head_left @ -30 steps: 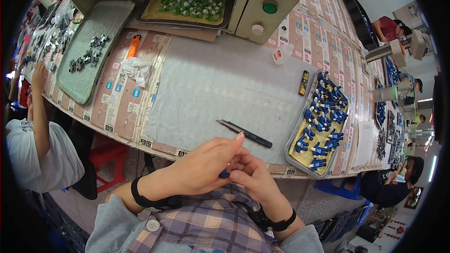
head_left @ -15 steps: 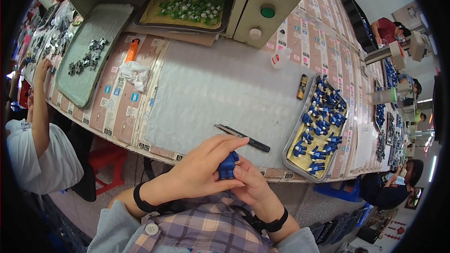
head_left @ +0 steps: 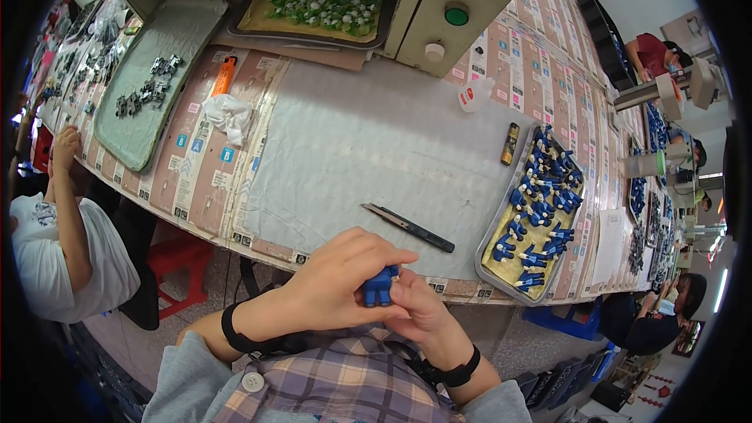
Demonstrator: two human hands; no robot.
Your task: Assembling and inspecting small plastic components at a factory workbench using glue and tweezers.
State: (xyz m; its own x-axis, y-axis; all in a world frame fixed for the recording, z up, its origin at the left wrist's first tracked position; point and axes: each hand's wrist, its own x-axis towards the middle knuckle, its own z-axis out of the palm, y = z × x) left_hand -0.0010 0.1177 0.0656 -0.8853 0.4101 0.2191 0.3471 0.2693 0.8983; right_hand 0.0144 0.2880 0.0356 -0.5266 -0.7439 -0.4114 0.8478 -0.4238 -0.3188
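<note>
Between both hands, just off the table's front edge, is a small blue toy figure [head_left: 378,288]. My left hand [head_left: 333,278] is closed round it from the left and above, hiding its upper part. The thumb and fingers of my right hand [head_left: 423,305] pinch it from the right. On the grey table mat [head_left: 337,141] beyond my hands lies a black utility knife [head_left: 409,227], its tip toward the left. A metal tray [head_left: 489,272] to the right holds many blue figures [head_left: 540,204] on yellow lining.
An orange-handled tool [head_left: 224,76], a crumpled white cloth [head_left: 229,119] and a green tray [head_left: 125,153] of small metallic parts lie left. A small battery-like cylinder [head_left: 509,144] and white bottle [head_left: 472,96] stand right. A machine housing [head_left: 439,39] rises behind. A co-worker [head_left: 70,258] sits left.
The blue figure has turned slightly in my hands and shows more of its legs. My left fingers have shifted a little. The whole view has moved slightly.
</note>
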